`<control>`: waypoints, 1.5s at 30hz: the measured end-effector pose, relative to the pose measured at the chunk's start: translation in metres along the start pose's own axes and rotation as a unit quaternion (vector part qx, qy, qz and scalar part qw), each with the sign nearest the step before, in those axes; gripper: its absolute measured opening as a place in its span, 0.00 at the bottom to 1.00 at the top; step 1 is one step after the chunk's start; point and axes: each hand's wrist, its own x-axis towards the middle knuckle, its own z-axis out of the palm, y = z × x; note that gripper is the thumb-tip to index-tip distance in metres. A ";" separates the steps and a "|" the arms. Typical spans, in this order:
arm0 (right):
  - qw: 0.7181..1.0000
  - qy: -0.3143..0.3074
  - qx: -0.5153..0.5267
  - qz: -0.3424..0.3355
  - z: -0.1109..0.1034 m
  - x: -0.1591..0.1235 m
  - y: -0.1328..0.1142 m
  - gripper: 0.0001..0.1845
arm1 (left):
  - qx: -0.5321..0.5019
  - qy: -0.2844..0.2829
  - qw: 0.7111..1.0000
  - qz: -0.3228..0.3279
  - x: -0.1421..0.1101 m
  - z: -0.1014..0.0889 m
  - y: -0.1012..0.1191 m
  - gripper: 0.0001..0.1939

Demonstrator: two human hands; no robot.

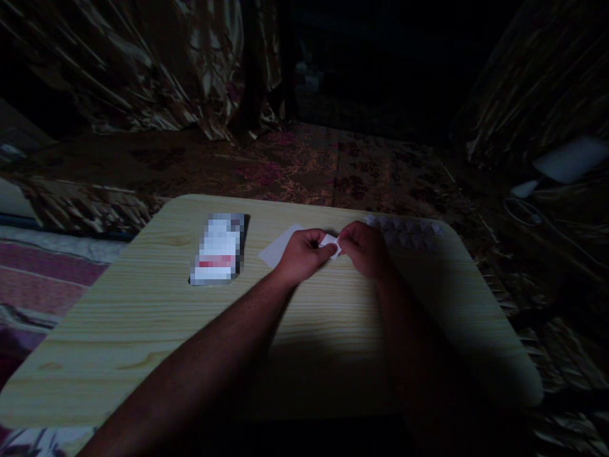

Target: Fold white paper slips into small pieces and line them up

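Note:
A small piece of folded white paper [329,242] is pinched between my two hands above the wooden table [228,336]. My left hand [307,254] grips its left side, thumb on top. At its right edge, the fingertips of my right hand [365,249] close on the paper. Partly behind my left hand lies a flat white sheet of paper [280,246]. Beyond my right hand, several small folded paper pieces [409,233] sit in rows, dim in the shadow. The exact folds in the held paper are too small to make out.
A phone [219,249] with a blurred-out lit screen lies on the table's left part. Behind the table is a surface with a patterned cloth [309,158] and curtains [190,63]. At right, a pale object with a white cable [526,206] rests in the dark.

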 end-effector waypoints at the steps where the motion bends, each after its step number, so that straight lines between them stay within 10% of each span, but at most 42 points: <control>1: 1.000 0.001 -0.002 -0.002 0.000 0.000 0.000 0.02 | -0.003 0.000 1.000 0.000 0.000 0.000 0.000 0.13; 45: 0.999 0.033 -0.002 -0.002 0.015 -0.001 0.006 0.06 | -0.049 0.015 0.999 -0.007 0.006 0.000 -0.011 0.08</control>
